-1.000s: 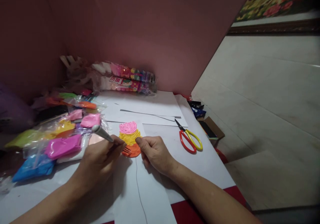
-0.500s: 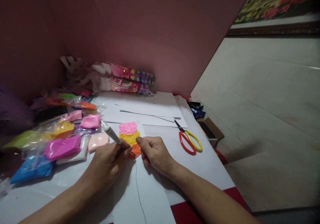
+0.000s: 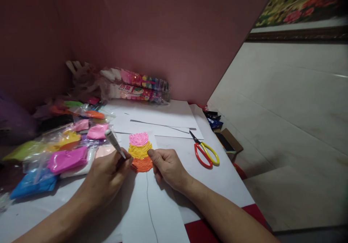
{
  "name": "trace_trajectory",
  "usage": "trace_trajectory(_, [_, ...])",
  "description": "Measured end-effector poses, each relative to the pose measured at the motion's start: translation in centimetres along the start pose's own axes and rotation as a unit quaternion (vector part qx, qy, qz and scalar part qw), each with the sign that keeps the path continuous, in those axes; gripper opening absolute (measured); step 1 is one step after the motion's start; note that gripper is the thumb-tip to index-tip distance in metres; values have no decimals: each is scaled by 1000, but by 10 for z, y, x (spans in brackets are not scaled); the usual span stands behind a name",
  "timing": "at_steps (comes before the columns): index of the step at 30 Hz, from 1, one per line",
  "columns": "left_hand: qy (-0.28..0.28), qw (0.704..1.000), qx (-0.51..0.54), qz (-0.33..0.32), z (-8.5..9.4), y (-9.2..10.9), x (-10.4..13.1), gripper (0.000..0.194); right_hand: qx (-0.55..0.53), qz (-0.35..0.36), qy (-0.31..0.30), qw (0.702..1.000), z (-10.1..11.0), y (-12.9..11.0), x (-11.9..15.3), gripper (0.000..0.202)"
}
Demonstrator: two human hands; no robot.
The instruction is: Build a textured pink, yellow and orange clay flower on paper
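Note:
My left hand is closed round a white and grey marker pen, whose rear end points up and away to the left. The writing end is hidden by the fingers. Just right of it lies a clay piece with ridged bands of pink, yellow and orange on a long sheet of white paper. A thin dark line runs from the orange band towards me. Pinched at the sheet's right edge, my right hand has its thumb against the clay's side.
Bagged soft clay in several colours, including magenta and blue, lies at left. Red and yellow scissors rest at right, blades partly apart. Cut white sheets and long clay packs lie at the back by a pink wall.
My left hand has moved left with the marker, away from the clay, and more of the orange band shows. My right hand stays almost where it was.

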State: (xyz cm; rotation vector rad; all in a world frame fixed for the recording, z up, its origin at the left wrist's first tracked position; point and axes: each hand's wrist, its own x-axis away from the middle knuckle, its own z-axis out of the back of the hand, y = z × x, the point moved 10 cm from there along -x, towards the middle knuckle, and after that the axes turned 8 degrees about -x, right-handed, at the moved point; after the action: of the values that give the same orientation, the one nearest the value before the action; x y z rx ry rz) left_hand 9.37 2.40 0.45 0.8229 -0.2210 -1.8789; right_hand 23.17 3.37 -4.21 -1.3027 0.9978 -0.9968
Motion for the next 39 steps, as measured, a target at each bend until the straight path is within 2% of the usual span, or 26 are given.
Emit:
trace_trajectory(4, [0,1000,-1,-6,2,-1,0,16,-4,-5,6,1000,0,3,0,55])
trace_trajectory(12, [48,999,-1,-5,15,-6,0,13,-11,-8,2,1000,-1,5,0,55])
trace_trajectory(14, [38,999,22,-1,11,-5,1,13,-13,-5,0,1000,-1,4,0,54])
trace_trajectory(18, [-13,998,66,-3,-8,4,2,15,-8,6,3,1000,0,1,0,55])
trace_trajectory(22, [-12,997,75,-7,-14,8,2,14,2,13,2,1000,0,-2,0,57])
trace_trajectory(29, [-32,998,53,14,-11,1,1,16,4,18,-1,1000,0,-2,0,56])
trace_trajectory(39, [-32,999,10,41,-1,-14,-3,19,11,11,1,1000,-1,-4,1,56])
